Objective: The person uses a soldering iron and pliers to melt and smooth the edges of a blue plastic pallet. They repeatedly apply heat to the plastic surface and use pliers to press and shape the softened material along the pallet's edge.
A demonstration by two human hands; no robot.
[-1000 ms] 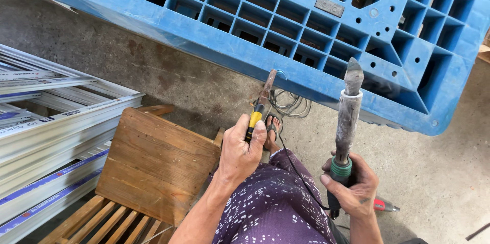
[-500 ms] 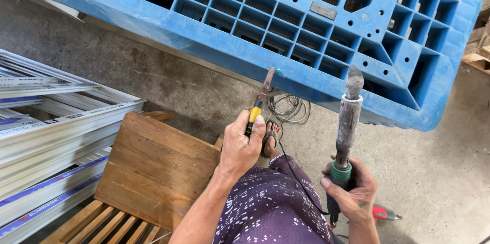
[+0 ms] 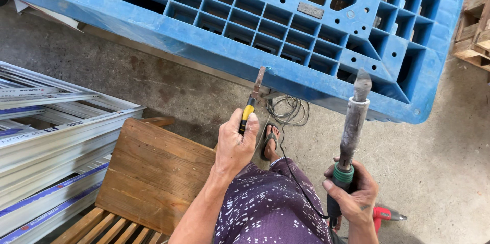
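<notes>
My left hand [image 3: 235, 144] grips a scraper [image 3: 251, 106] with a yellow and black handle; its flat metal blade reaches up to the near edge of the big blue plastic pallet [image 3: 286, 24]. My right hand [image 3: 353, 198] holds a large soldering iron [image 3: 352, 126] upright by its black handle with a green ring, its flat tip just in front of the pallet's edge. A black cord [image 3: 287, 160] runs down from it over my purple spotted trouser leg [image 3: 265, 206].
A wooden stool or bench [image 3: 153, 172] stands left of my leg. Stacked aluminium profiles [image 3: 51, 137] lie at the far left. A coil of cable [image 3: 288, 110] and my sandalled foot [image 3: 269, 142] rest on the concrete floor. A red tool [image 3: 384, 214] lies near my right hand. Wooden pallets [image 3: 474, 14] stand at the top right.
The view has shifted slightly. My left hand has brought the scraper blade a little closer to the pallet edge; the soldering iron stays upright in my right hand.
</notes>
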